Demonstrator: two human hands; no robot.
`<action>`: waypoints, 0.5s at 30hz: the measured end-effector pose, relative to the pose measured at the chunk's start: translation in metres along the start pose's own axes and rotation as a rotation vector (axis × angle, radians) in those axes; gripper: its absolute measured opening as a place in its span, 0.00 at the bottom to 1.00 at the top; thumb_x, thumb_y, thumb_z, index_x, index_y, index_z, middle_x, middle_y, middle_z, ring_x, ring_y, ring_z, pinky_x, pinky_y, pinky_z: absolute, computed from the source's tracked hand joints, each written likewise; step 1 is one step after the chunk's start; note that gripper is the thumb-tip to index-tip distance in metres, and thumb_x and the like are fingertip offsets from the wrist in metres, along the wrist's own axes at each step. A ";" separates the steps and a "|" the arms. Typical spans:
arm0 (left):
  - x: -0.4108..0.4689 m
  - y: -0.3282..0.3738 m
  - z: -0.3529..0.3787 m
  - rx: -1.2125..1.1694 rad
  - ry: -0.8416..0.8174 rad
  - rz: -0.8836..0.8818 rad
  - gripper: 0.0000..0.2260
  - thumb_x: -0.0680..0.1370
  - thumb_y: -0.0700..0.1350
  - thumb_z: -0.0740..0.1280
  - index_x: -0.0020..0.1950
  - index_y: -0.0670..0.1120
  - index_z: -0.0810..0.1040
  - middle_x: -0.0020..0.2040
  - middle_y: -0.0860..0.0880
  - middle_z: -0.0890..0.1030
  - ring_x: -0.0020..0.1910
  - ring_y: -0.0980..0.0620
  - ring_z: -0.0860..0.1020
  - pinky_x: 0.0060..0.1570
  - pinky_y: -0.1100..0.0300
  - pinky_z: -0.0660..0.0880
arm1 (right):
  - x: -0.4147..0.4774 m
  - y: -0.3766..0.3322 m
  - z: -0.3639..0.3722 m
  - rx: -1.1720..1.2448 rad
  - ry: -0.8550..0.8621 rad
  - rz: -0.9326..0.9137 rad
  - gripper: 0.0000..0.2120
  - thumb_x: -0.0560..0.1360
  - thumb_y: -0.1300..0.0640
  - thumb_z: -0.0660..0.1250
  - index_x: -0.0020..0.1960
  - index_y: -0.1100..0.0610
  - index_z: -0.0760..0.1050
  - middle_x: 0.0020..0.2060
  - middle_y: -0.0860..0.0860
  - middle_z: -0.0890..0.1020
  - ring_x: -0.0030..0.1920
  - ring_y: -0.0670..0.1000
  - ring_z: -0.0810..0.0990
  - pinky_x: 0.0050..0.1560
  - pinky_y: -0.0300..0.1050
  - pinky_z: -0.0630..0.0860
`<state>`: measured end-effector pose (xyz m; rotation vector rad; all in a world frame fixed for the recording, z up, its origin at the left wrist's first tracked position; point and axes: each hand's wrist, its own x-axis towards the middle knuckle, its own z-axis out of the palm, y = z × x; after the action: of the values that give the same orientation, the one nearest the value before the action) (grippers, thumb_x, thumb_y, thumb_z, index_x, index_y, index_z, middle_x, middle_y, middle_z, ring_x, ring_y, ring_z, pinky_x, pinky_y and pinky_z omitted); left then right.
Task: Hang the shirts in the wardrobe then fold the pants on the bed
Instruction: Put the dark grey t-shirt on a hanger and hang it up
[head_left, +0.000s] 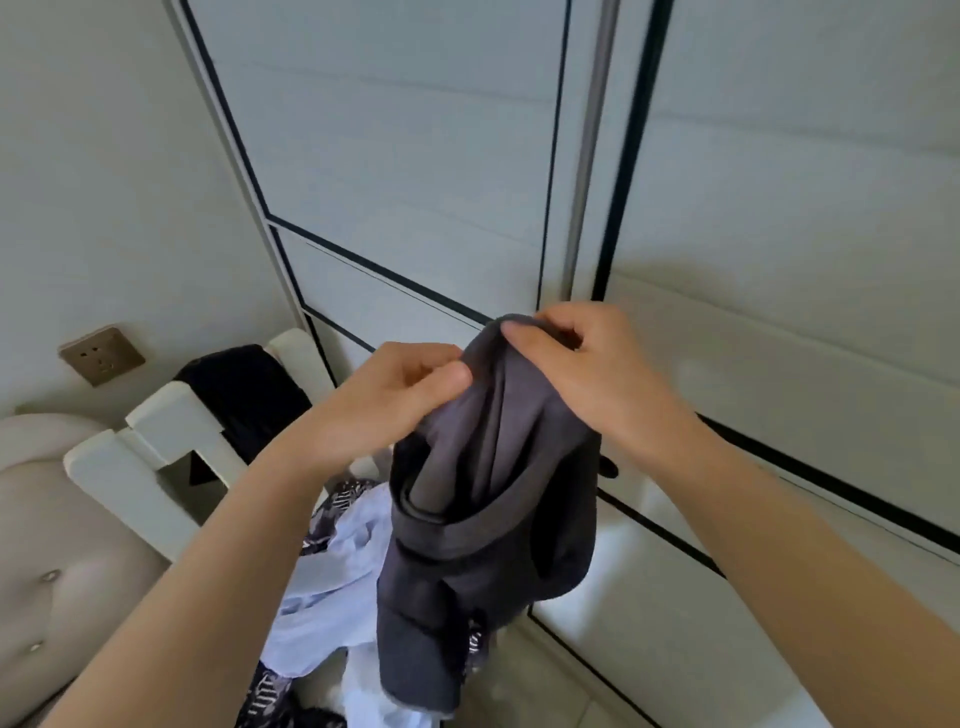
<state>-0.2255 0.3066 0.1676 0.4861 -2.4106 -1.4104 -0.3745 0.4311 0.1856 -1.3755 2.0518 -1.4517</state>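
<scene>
While left hand (410, 384) and right hand (587, 358) pinched top of dark garment (488, 519), bulk hung bunched; slip onto clothes pile (337, 571) looked possible.

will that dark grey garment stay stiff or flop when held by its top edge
Probably floppy: the dark grey garment droops in soft folds below where the left hand and right hand pinch its top edge. Likely light too, since fingertip pinches alone seem to carry it.
</scene>
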 end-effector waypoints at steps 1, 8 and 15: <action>0.004 0.006 0.011 0.023 -0.024 0.009 0.28 0.73 0.64 0.68 0.49 0.38 0.81 0.42 0.41 0.83 0.42 0.41 0.81 0.43 0.52 0.78 | -0.008 0.006 -0.013 -0.007 0.006 0.023 0.17 0.77 0.49 0.66 0.37 0.62 0.76 0.30 0.56 0.74 0.31 0.46 0.70 0.35 0.41 0.66; 0.014 0.038 0.103 0.180 0.105 -0.006 0.13 0.71 0.48 0.77 0.36 0.41 0.79 0.30 0.43 0.75 0.30 0.54 0.71 0.33 0.62 0.68 | -0.095 0.056 -0.110 -0.154 -0.055 0.157 0.05 0.74 0.52 0.71 0.39 0.46 0.79 0.35 0.41 0.81 0.39 0.40 0.79 0.42 0.37 0.75; -0.001 0.090 0.225 0.079 0.122 0.071 0.04 0.72 0.39 0.75 0.39 0.45 0.83 0.35 0.50 0.83 0.37 0.50 0.82 0.41 0.60 0.78 | -0.200 0.118 -0.189 -0.583 -0.023 0.175 0.13 0.73 0.62 0.66 0.53 0.47 0.75 0.49 0.42 0.76 0.49 0.46 0.75 0.48 0.44 0.73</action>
<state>-0.3319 0.5233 0.1408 0.4861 -2.3681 -1.2243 -0.4632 0.7088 0.1164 -1.3364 2.6252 -0.7868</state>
